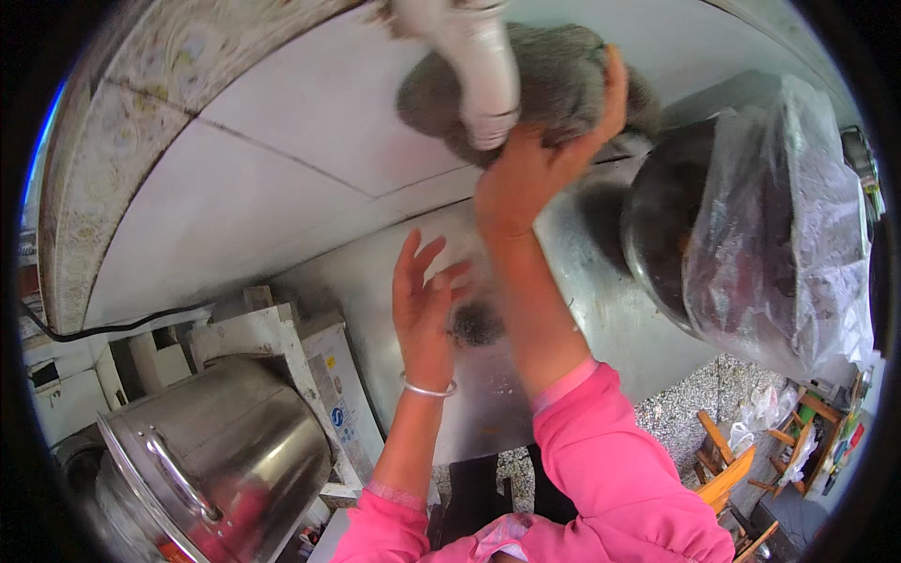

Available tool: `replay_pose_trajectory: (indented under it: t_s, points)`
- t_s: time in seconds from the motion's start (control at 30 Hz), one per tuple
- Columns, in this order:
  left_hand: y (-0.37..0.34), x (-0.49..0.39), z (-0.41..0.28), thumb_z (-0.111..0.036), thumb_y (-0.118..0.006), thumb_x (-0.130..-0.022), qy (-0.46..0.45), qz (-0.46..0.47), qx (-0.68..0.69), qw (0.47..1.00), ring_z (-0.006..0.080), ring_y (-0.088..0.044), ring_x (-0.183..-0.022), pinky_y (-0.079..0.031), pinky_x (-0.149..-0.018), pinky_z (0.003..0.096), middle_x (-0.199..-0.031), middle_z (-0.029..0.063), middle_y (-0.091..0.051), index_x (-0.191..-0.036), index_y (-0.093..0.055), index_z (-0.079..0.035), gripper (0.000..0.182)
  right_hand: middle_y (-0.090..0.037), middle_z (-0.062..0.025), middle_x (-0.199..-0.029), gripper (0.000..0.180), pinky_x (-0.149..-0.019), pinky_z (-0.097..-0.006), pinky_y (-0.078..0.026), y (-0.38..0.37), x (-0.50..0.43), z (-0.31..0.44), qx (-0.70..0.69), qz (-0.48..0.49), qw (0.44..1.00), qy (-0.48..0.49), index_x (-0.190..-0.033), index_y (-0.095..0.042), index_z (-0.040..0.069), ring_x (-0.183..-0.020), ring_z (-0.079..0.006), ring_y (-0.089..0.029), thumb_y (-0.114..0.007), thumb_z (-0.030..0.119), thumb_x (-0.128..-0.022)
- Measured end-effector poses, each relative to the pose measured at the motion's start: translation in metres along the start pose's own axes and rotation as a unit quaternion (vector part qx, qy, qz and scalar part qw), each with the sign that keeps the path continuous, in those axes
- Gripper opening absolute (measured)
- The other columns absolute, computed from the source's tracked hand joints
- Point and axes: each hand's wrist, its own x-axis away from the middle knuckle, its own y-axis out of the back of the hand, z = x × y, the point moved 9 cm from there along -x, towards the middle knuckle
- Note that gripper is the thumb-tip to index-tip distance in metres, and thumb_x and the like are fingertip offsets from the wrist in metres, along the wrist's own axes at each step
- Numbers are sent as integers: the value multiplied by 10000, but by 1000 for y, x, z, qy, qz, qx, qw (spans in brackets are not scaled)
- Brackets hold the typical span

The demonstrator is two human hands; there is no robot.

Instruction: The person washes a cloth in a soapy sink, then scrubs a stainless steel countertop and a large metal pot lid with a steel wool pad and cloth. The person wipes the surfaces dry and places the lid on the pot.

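My right hand (524, 165) reaches up against a bundled grey cloth (556, 77), with one finger along its right side and the other fingers partly hidden. A white, ringed pipe-like piece (486, 84), blurred, passes in front of the cloth, just above the wrist. My left hand (424, 295), a silver bangle on its wrist, is raised with fingers apart and nothing in it, over a stainless steel surface (507, 415). Beside it, a dark round patch (479, 324) shows on the metal; whether it is an object or a mark cannot be told.
White wall tiles (281, 190) rise behind the steel surface. A large metal pot (232, 429) with a side handle is at lower left. To the right are a dark round metal pan (665, 218) and a clear plastic bag (774, 246). Wooden stools (725, 471) stand on the speckled floor, lower right.
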Motion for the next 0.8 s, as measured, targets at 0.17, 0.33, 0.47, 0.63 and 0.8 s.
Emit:
replay_pose_trajectory:
  t_s: [0.17, 0.33, 0.47, 0.63, 0.8]
  points:
    - [92, 18, 33, -202, -537, -1056, -3, -104, -3, 995, 207, -647, -1113, -531, -882, 322, -1403, 125, -551, -1576, -332, -101, 569, -531, -103, -1259, 623, -1095, -425, -295, -56, 122, 1, 39, 84, 996, 16, -1312, -561, 73, -1232, -334, -381, -663, 17, -700]
    - [131, 24, 67, -295, -568, -1058, 59, -140, 10, 988, 194, -655, -1061, -520, -878, 317, -1365, 117, -576, -1545, -371, -106, 558, -549, -129, -1185, 558, -1026, -460, -394, -55, 257, -82, 82, 327, 928, -156, -1155, -621, 127, -1123, -388, -477, -629, -102, -646]
    - [142, 39, 103, -288, -574, -1057, 102, -131, 11, 986, 223, -676, -1040, -520, -836, 308, -1323, 120, -598, -1546, -378, -145, 546, -537, -149, -1137, 553, -1021, -416, -432, 2, 258, -131, 143, 329, 911, -202, -1100, -609, 86, -1116, -393, -537, -568, -164, -608]
    - [160, 71, 137, -327, -618, -1032, 140, -152, 18, 978, 187, -683, -971, -516, -812, 300, -1236, 87, -648, -1526, -406, -143, 568, -553, -91, -1274, 361, -1052, -372, -419, 81, 102, -85, 109, 102, 976, -160, -1234, -570, 24, -1192, -242, -539, -642, 18, -880]
    - [126, 79, 145, -310, -619, -1032, 162, -102, 31, 981, 160, -694, -938, -523, -803, 296, -1178, 69, -681, -1510, -428, -146, 540, -555, -60, -1348, 445, -1010, -432, -485, 117, 12, -145, -121, -69, 953, -268, -1400, -481, 136, -1186, -254, -569, -531, 369, -1025]
